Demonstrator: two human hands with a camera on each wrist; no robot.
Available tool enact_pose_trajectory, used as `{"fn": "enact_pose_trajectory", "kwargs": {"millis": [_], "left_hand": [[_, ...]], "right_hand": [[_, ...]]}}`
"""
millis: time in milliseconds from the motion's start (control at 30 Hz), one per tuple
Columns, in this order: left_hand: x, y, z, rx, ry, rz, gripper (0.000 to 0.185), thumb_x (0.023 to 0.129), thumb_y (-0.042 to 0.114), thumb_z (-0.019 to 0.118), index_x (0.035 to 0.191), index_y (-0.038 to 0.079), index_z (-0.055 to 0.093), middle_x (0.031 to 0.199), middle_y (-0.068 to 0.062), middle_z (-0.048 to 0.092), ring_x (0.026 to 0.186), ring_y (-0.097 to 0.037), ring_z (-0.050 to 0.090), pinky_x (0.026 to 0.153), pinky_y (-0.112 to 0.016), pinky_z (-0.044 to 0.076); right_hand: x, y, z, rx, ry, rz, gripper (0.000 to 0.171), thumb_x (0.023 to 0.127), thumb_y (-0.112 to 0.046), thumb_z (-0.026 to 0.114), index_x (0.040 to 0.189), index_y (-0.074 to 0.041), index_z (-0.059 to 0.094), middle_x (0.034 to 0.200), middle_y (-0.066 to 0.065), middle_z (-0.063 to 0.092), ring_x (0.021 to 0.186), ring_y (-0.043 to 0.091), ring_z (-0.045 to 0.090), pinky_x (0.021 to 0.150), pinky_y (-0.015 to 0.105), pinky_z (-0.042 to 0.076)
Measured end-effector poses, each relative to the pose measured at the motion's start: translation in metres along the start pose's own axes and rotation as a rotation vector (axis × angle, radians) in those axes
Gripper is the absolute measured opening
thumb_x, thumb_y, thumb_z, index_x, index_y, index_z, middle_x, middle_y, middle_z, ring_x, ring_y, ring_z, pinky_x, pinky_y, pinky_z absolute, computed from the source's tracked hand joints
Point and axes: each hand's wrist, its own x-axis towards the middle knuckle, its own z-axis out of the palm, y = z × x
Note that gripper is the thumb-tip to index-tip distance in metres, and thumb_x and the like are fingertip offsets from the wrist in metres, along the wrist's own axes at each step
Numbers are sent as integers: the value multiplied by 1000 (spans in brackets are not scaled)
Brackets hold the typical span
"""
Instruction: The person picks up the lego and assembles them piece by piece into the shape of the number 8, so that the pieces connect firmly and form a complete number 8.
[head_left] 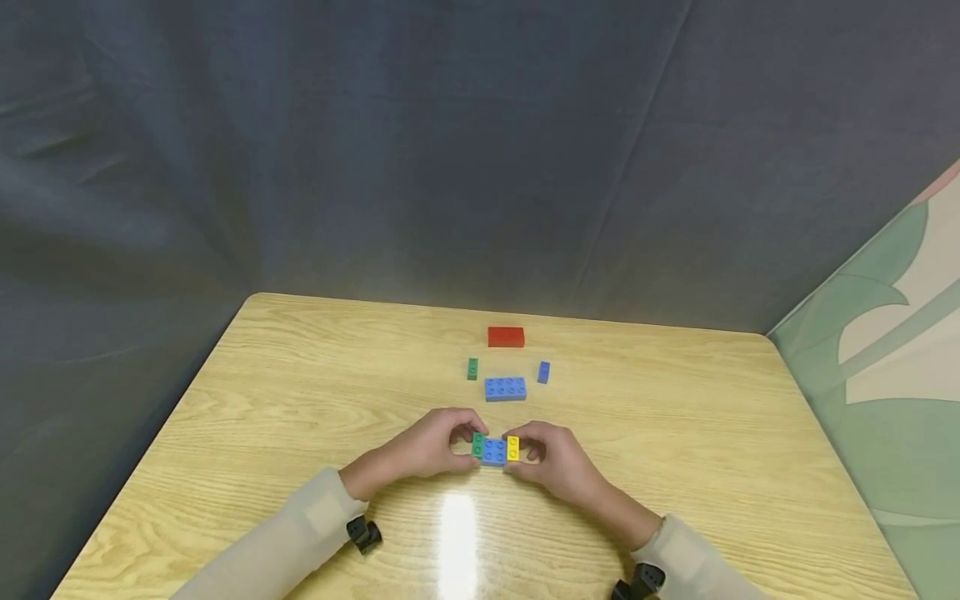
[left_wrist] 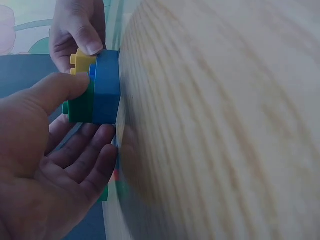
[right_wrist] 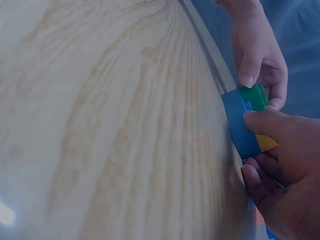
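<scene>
A blue building brick [head_left: 494, 452] lies on the table near its middle, studs up. On its left end sits a small green brick [head_left: 477, 445], and a small yellow brick [head_left: 513, 448] tops the right end. My left hand [head_left: 435, 443] pinches the green brick between thumb and fingers. From the other side my right hand [head_left: 558, 463] pinches the yellow brick. In the left wrist view the blue brick [left_wrist: 107, 87] stands against the tabletop below both small ones. The right wrist view shows the right thumb at the blue studs, beside the yellow brick [right_wrist: 266, 143].
Beyond the hands lie a second blue brick [head_left: 506, 389], a small green brick [head_left: 472, 369], a small blue brick [head_left: 543, 372] and a red brick [head_left: 506, 337]. A dark curtain [head_left: 450, 167] hangs behind the wooden table [head_left: 300, 358]; a patterned panel [head_left: 900, 375] borders the right.
</scene>
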Motion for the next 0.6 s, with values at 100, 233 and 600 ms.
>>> {"fn": "enact_pose_trajectory", "kwargs": {"millis": [100, 233, 600], "left_hand": [[0, 1, -2, -18, -5, 9, 36, 89, 21, 81, 120, 10, 67, 116, 3, 67, 104, -14, 63, 93, -32, 53], [0, 1, -5, -63, 4, 12, 42, 94, 31, 76, 128, 10, 63, 122, 1, 66, 110, -15, 62, 96, -37, 52], [25, -2, -19, -69, 188, 6, 45, 98, 26, 71, 135, 3, 58, 129, -9, 62, 115, -20, 59, 94, -39, 53]], "right_hand": [[0, 0, -1, -6, -1, -6, 36, 80, -10, 88, 113, -5, 75, 98, -3, 71, 78, 11, 59, 68, 23, 54], [-1, 0, -1, -14, 0, -18, 36, 80, -11, 88, 113, -5, 75, 96, -4, 69, 77, 11, 59, 68, 23, 54], [-1, -1, -1, -18, 0, -24, 36, 80, -10, 87, 114, -5, 75, 97, -3, 69, 77, 10, 58, 68, 23, 54]]}}
